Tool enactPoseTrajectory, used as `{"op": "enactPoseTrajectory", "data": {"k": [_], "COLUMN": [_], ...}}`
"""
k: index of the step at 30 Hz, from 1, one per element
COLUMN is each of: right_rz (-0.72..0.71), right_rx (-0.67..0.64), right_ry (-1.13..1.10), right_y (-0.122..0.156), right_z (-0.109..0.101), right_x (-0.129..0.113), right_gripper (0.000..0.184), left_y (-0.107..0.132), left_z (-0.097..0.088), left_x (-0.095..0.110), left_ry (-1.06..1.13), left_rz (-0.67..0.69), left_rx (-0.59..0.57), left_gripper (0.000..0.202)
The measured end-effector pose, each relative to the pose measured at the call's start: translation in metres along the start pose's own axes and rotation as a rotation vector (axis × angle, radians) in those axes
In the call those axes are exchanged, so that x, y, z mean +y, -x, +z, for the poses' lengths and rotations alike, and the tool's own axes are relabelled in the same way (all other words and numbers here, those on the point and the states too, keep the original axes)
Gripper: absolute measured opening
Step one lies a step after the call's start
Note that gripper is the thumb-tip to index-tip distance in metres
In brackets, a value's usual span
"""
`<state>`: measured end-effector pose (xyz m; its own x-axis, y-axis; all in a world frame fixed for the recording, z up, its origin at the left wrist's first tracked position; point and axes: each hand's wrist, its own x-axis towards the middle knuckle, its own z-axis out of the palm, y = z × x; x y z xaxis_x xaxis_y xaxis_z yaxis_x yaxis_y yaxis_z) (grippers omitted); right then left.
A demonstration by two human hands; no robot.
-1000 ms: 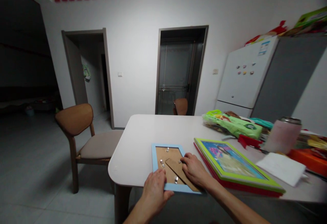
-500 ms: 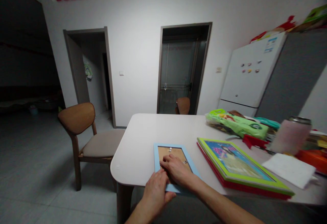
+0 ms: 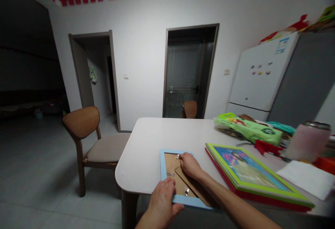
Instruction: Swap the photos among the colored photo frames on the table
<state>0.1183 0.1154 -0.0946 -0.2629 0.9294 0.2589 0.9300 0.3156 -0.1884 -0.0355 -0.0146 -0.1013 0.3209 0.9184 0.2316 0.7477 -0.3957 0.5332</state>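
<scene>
A light blue picture frame [image 3: 162, 166] lies face down at the near edge of the white table [image 3: 146, 135]. Its brown backing board [image 3: 170, 164] faces up, with a stand flap [image 3: 187, 180] and small metal clips along the edges. My left hand [image 3: 162, 196] grips the frame's near left corner, thumb below and fingers on top. The fingers of my right hand [image 3: 190, 166] are closed at the metal clip [image 3: 177, 156] on the far edge. That hand and forearm cover the frame's right side.
Right of the frame lies a stack of picture frames, the top one lime green [image 3: 251, 166]. Beyond are a green snack bag [image 3: 248, 129], a pink jar [image 3: 309, 142] and a white tissue [image 3: 307, 176]. A wooden chair [image 3: 104, 149] stands left of the table.
My right hand has moved from the middle of the backing up to the far clip, uncovering the stand flap and lower clips. My left hand stays at the near left corner.
</scene>
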Motion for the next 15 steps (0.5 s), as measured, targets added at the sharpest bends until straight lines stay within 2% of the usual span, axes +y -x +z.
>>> {"op": "enactPoseTrajectory", "data": {"k": [4, 10, 15], "right_rz": [0.038, -0.061, -0.062], "right_rx": [-0.006, -0.011, 0.004], "right_ry": [0.033, 0.031, 0.011], "right_y": [-0.01, -0.007, -0.008], "right_z": [0.008, 0.006, 0.007], "right_x": [0.0, -0.013, -0.016], "right_gripper": [0.027, 0.028, 0.029], "left_y": [0.0, 0.0, 0.0], "left_z": [-0.003, -0.001, 0.001], "left_x": [0.003, 0.001, -0.001], "left_ry": [-0.006, 0.021, 0.02], "left_rz": [-0.008, 0.008, 0.022], "left_rx": [-0.021, -0.007, -0.008], "left_gripper": [0.047, 0.055, 0.053]}}
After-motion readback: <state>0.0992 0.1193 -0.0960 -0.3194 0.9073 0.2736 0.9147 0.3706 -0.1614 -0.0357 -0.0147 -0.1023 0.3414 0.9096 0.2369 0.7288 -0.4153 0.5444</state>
